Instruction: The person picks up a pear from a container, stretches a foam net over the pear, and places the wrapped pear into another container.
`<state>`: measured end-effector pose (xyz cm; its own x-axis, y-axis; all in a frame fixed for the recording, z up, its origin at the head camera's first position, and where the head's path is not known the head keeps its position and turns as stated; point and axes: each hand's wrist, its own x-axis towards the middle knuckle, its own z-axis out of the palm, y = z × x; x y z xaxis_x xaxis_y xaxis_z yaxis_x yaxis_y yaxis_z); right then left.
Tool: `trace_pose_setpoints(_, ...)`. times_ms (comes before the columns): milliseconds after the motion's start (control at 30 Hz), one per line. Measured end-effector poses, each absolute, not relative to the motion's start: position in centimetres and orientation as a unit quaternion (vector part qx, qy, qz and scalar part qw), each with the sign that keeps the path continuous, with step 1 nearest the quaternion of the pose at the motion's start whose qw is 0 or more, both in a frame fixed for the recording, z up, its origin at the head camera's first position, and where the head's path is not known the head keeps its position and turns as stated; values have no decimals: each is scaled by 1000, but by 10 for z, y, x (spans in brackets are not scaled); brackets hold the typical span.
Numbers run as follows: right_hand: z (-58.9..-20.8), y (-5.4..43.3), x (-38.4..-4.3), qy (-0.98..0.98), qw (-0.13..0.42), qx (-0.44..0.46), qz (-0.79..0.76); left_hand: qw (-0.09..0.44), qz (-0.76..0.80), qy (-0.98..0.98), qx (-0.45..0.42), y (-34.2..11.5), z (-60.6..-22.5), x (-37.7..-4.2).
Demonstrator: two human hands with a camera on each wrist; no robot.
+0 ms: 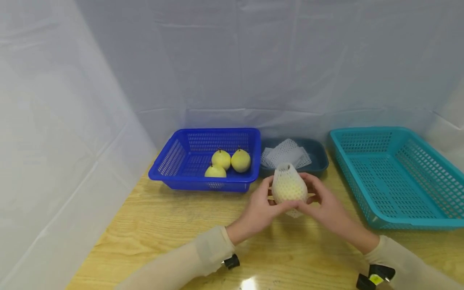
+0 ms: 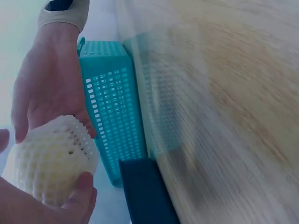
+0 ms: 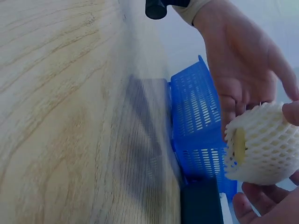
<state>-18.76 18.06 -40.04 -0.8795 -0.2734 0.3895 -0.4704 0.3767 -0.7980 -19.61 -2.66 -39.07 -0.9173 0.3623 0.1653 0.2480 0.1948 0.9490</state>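
A pear in a white foam net sleeve (image 1: 289, 186) is held upright above the table, between both hands. The left hand (image 1: 258, 206) grips it from the left and the right hand (image 1: 328, 207) from the right. The two thumbs meet at the near side of the pear. In the right wrist view, yellow skin of the netted pear (image 3: 261, 144) shows through the sleeve's open end. Some fingertips are hidden behind the fruit. Beyond the hands, a dark tray (image 1: 320, 161) holds several flat foam nets (image 1: 288, 155).
To the left, a blue basket (image 1: 170, 178) contains three bare pears (image 1: 241, 161). A teal basket (image 1: 398, 221) stands at the right. All rest on a wooden table (image 1: 163, 217), with white sheeting (image 1: 235, 60) behind and at the left.
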Motion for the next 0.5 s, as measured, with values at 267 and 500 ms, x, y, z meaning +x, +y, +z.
trace_pose_setpoints(267, -403, 182, -186, -818, 86, 254, 510, 33, 594, 783, 181, -28, -394, -202)
trace_pose_setpoints(500, -402, 187, -193, -794, 78, 259, 544, 60, 634, 740, 216, -33, -394, -206)
